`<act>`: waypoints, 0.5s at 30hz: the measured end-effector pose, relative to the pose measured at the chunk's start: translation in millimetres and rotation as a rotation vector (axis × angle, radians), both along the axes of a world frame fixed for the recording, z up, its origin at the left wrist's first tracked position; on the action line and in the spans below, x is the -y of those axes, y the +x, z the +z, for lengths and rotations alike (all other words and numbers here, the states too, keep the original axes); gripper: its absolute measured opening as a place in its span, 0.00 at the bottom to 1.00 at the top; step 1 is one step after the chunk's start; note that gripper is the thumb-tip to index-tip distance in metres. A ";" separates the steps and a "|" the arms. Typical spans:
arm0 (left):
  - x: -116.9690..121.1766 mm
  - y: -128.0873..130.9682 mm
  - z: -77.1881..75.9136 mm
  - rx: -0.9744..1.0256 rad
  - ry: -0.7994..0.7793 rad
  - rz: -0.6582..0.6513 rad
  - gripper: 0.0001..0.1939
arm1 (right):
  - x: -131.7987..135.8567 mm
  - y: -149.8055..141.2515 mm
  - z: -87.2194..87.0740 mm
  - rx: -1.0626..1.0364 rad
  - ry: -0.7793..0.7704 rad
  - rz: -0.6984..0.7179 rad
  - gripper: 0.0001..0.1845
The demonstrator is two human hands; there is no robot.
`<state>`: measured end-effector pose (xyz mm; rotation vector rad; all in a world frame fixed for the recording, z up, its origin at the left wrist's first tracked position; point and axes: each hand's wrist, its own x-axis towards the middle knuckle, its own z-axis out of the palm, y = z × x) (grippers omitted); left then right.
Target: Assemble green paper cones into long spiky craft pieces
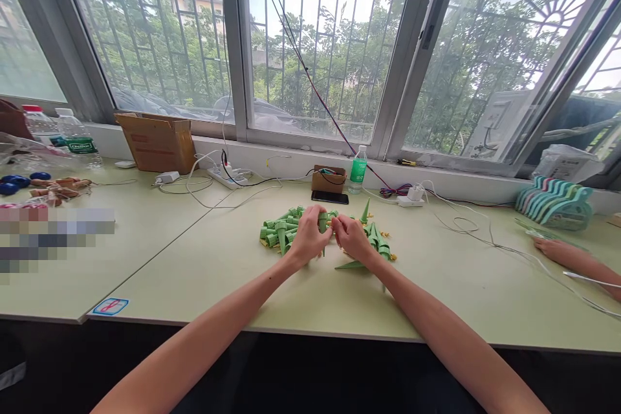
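My left hand [308, 237] is closed around a green cone-shaped piece [323, 222], which points downward. Close beside it, my right hand [352, 239] has thumb and fingers pinched together; whatever they hold is too small or hidden to name. Behind and left of my left hand lies a heap of short green tubular pieces [272, 233]. More green pointed pieces [383, 247] lie beyond my right wrist, among small yellow bits [385, 234]. One long green spike [349, 265] lies flat under my right wrist.
A black phone [330, 197], a small brown box [328, 178] and a green-labelled bottle [358, 169] stand behind the heap. Power strips and cables [228, 176] run along the window. At right, another person's hand [557, 250] rests near a row of turquoise hangers [553, 204].
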<state>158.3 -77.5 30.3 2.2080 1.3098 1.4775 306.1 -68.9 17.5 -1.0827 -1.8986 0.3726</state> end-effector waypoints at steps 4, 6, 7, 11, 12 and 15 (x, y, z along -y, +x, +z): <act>0.2 0.5 -0.6 -0.011 -0.005 -0.013 0.12 | -2.8 1.0 -2.4 0.009 0.022 0.003 0.26; 0.1 0.6 -0.4 -0.012 -0.004 -0.012 0.12 | -3.7 1.1 -3.4 0.006 0.034 0.004 0.27; 0.0 0.7 -0.2 -0.010 -0.004 -0.011 0.12 | -4.0 1.0 -3.7 0.005 0.036 0.002 0.27; -0.4 0.6 0.6 -0.003 0.008 0.002 0.12 | -2.4 0.2 -3.0 -0.027 0.010 -0.005 0.23; -0.4 0.6 0.8 -0.001 0.011 0.009 0.12 | -1.4 -0.1 -2.3 -0.045 -0.002 0.004 0.21; -0.3 0.4 1.3 0.010 0.014 0.031 0.12 | 2.1 -0.7 0.2 -0.082 -0.041 0.057 0.14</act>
